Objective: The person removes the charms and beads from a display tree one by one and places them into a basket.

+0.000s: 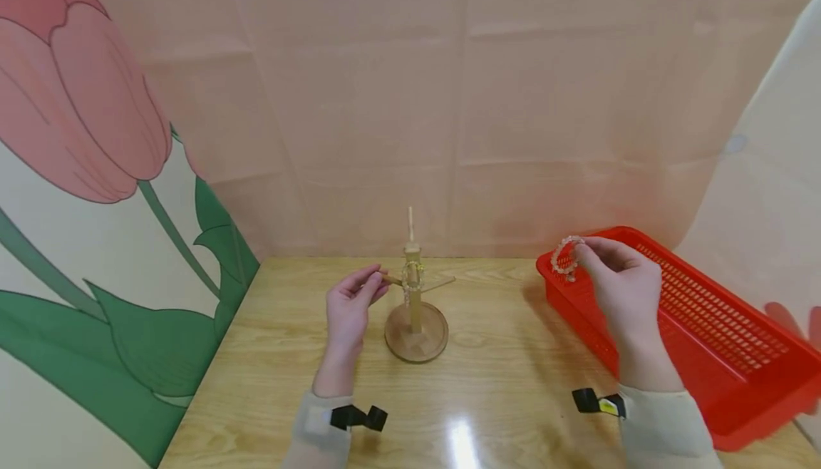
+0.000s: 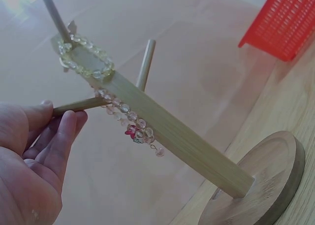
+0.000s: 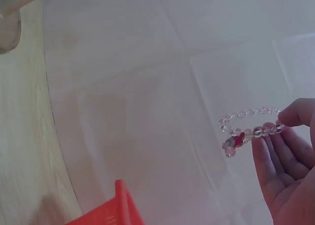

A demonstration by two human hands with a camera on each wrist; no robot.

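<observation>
- Head view: two hands, two bead bracelets, one wooden stand [image 1: 416, 326], one red basket [image 1: 699, 326]. Left hand [image 1: 349, 308] has its thumb and fingers closed on the tip of the stand's left peg [image 1: 391, 279]. Right hand [image 1: 618, 280] pinches a clear bead bracelet [image 1: 566, 255] between thumb and forefinger, raised over the basket's near-left corner. A second, yellowish bracelet [image 1: 412, 274] hangs on the stand's post, just beside the left hand. Stand sits mid-table [image 1: 500, 383]; the basket lies well apart, at the right edge.
- Left wrist view: one stand, one hung bracelet, three pegs visible. Fingers [image 2: 61, 136] and thumb pinch the end of the nearest peg [image 2: 81, 105], the rest of the hand loosely curled. Hung bracelet [image 2: 106, 87] loops around the post: pale yellow-green and clear beads, with a small pink charm at its lowest part. Round base [image 2: 261, 185] rests on the table.
- Right wrist view: one bracelet [image 3: 248, 129], held at its right side by the fingertips [image 3: 290, 117], the other fingers relaxed and half open. Beads are clear and round, with a small red charm dangling at the left end.
</observation>
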